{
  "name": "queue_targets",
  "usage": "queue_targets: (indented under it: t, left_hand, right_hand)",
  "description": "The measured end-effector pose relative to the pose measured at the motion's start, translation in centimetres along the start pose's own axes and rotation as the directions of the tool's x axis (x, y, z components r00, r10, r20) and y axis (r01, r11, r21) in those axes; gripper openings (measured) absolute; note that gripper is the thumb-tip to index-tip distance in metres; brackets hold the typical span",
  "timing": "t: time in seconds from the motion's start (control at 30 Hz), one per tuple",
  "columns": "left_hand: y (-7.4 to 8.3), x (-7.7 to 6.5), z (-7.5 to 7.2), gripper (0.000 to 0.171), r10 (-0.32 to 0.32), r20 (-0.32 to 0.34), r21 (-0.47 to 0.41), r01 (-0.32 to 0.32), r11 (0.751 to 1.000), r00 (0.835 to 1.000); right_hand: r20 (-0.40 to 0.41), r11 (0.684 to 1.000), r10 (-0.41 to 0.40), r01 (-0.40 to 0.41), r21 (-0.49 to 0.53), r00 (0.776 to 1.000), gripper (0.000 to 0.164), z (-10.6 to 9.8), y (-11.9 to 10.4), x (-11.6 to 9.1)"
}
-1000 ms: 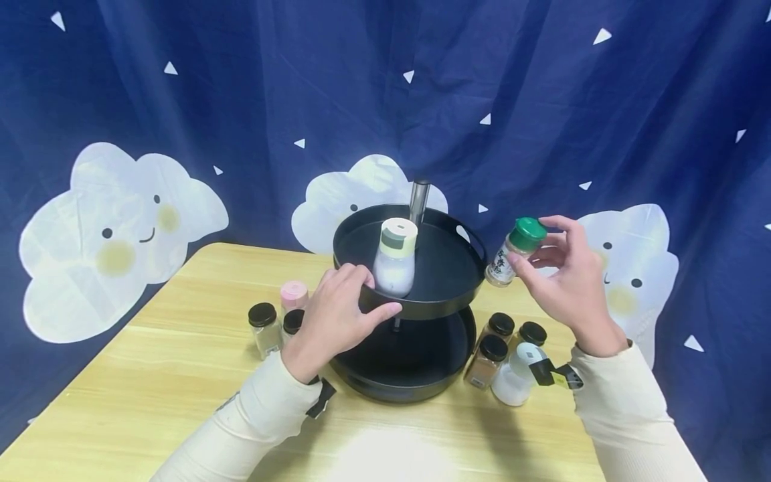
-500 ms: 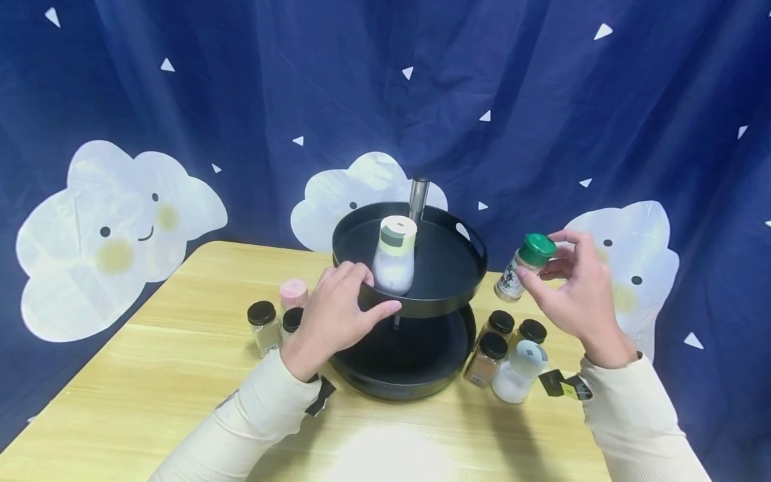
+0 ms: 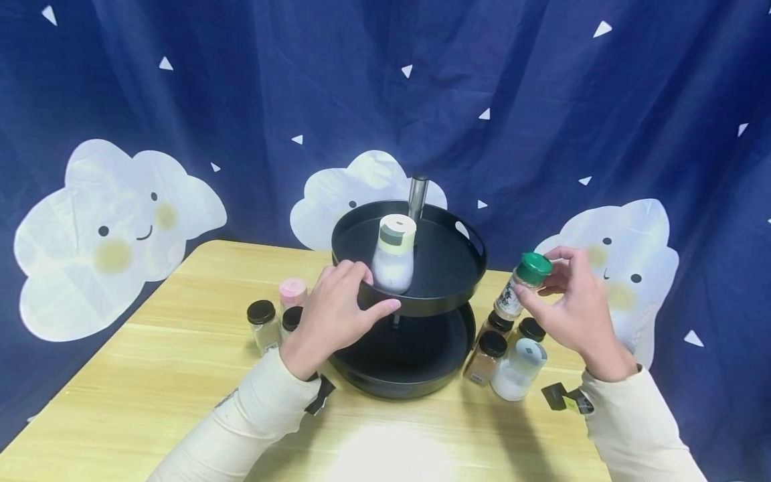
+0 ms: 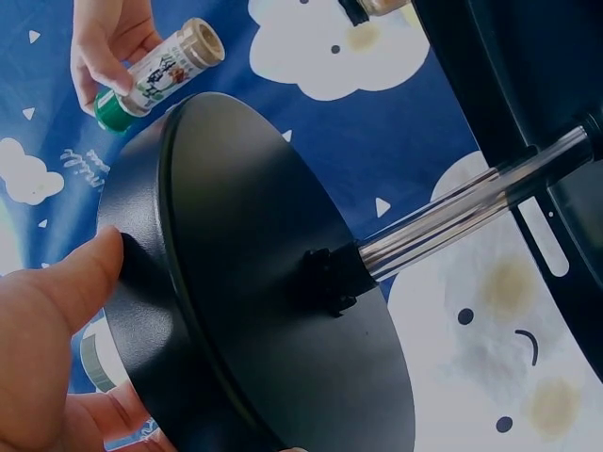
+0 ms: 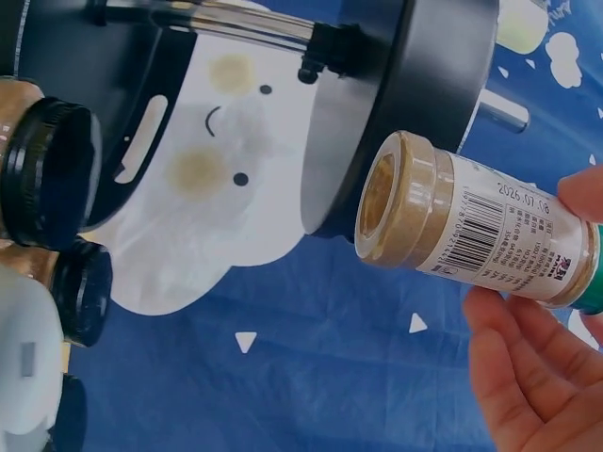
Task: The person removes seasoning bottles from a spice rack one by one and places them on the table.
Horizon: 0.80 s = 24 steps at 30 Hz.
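Observation:
A two-tier round black tray stand (image 3: 446,304) with a metal post is on the wooden table. My left hand (image 3: 337,308) grips the near left rim of its upper tray, thumb outside and fingers over the edge. Beside those fingers, a white-filled shaker with a pale flip cap (image 3: 394,264) stands on that tray. To the right of the stand, my right hand (image 3: 572,304) pinches a green-capped spice jar (image 3: 508,299), slightly tilted, in the air. The right wrist view shows the held spice jar's base (image 5: 382,198) and barcode label. The lower tray (image 3: 409,355) holds nothing visible.
Right of the stand are several black-capped spice jars (image 3: 486,361) and a white-filled shaker (image 3: 512,378). At left stand a black-capped jar (image 3: 264,329), a pink-capped one (image 3: 293,293) and another partly hidden by my left arm. A blue cloud-print curtain (image 3: 512,80) hangs behind.
My right hand has moved right and down with the green-capped spice jar, away from the upper tray, to just above the black-capped jars. My left hand has kept its place on the rim.

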<state>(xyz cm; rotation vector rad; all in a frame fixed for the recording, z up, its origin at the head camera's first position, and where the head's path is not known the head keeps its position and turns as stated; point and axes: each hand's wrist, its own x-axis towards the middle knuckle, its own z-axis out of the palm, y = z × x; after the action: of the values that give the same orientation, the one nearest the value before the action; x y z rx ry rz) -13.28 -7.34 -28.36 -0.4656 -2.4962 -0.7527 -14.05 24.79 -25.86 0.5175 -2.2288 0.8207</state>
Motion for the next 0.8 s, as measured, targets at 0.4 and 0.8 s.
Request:
queue_targets:
  t: [0.4, 0.8]
  left_hand:
    - [0.1, -0.1, 0.0, 0.048, 0.000, 0.000, 0.008, 0.000, 1.000, 1.000]
    - [0.0, 0.0, 0.0, 0.048, -0.003, 0.005, 0.007, 0.003, 1.000, 1.000]
  right_hand:
    - [0.040, 1.000, 0.014, -0.014, 0.003, 0.999, 0.057, 0.3, 0.6, -1.8]
    - [0.107, 0.999, -0.019, 0.024, -0.043, 0.994, 0.061, 0.8, 1.3, -3.7]
